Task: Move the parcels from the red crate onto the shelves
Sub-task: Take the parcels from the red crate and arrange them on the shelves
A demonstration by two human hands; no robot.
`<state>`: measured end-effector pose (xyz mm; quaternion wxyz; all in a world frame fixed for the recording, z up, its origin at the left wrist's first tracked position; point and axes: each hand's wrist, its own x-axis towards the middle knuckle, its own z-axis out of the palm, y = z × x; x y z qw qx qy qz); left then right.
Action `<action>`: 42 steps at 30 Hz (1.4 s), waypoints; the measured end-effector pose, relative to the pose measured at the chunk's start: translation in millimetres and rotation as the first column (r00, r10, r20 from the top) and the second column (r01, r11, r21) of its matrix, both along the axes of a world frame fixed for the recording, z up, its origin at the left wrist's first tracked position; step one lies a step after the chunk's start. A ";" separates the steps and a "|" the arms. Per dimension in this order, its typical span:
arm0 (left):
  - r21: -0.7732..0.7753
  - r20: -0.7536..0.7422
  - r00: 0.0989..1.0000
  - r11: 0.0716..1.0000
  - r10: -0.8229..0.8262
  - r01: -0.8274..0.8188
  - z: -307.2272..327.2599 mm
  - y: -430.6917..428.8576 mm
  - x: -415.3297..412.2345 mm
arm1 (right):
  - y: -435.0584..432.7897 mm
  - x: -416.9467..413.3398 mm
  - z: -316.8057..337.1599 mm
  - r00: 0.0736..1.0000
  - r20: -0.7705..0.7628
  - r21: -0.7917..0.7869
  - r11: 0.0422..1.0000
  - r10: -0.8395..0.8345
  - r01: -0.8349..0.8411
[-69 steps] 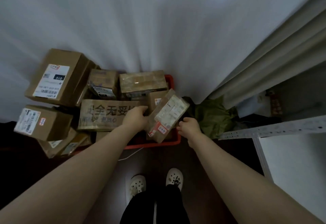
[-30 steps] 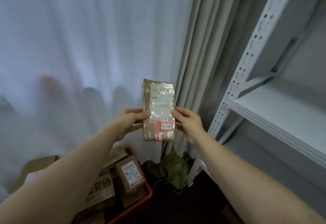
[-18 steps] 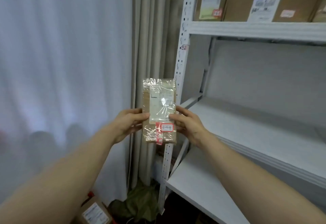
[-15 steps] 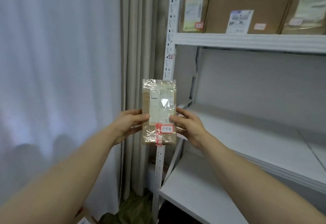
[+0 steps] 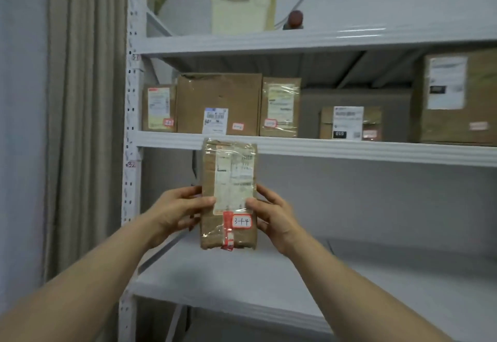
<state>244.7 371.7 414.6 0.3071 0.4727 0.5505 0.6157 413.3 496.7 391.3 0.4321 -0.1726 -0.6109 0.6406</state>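
I hold a small brown parcel (image 5: 228, 196) upright in front of the white shelf unit (image 5: 322, 145). It is wrapped in clear tape and carries a white label and a red-edged sticker marked 3-1-4. My left hand (image 5: 177, 211) grips its left edge and my right hand (image 5: 271, 213) grips its right edge. The parcel's top overlaps the front lip of the middle shelf; its bottom hangs above the bare lower shelf (image 5: 269, 282). The red crate is out of view.
Several brown parcels (image 5: 219, 103) stand in a row on the middle shelf. A cream plastic container (image 5: 242, 2) and a small red-topped item (image 5: 294, 18) sit on the top shelf. A beige curtain (image 5: 83, 99) hangs left of the shelf post (image 5: 131, 126).
I lifted the parcel out of the red crate and turned right toward the shelves. The view has risen, so the middle and top shelves now show; both hands keep their hold.
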 end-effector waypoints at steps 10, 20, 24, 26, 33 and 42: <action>0.106 -0.137 0.990 0.994 -0.019 0.034 79.5 79.3 99.5 | 55.6 100.4 74.4 0.987 -0.030 0.249 0.955 -0.157 0.160; 0.259 -0.210 0.969 0.963 0.134 -0.077 143.4 141.1 132.7 | 119.7 150.1 129.4 0.786 0.039 0.608 0.639 -0.617 0.471; 0.328 -0.203 0.972 0.943 0.122 -0.050 166.1 159.4 133.5 | 146.6 149.8 154.2 0.586 0.046 0.793 0.387 -0.809 0.471; 0.364 -0.192 0.974 0.930 0.119 -0.042 176.7 167.0 133.4 | 157.1 149.0 166.3 0.469 0.047 0.874 0.264 -0.882 0.408; 0.429 -0.206 0.975 0.903 0.087 0.010 204.1 194.8 129.7 | 189.0 138.6 200.2 0.223 -0.040 0.982 0.003 -0.974 0.188; 0.486 -0.230 0.960 0.873 0.158 -0.028 207.1 221.5 122.9 | 220.0 138.7 213.1 0.147 0.157 0.987 0.161 -0.977 0.020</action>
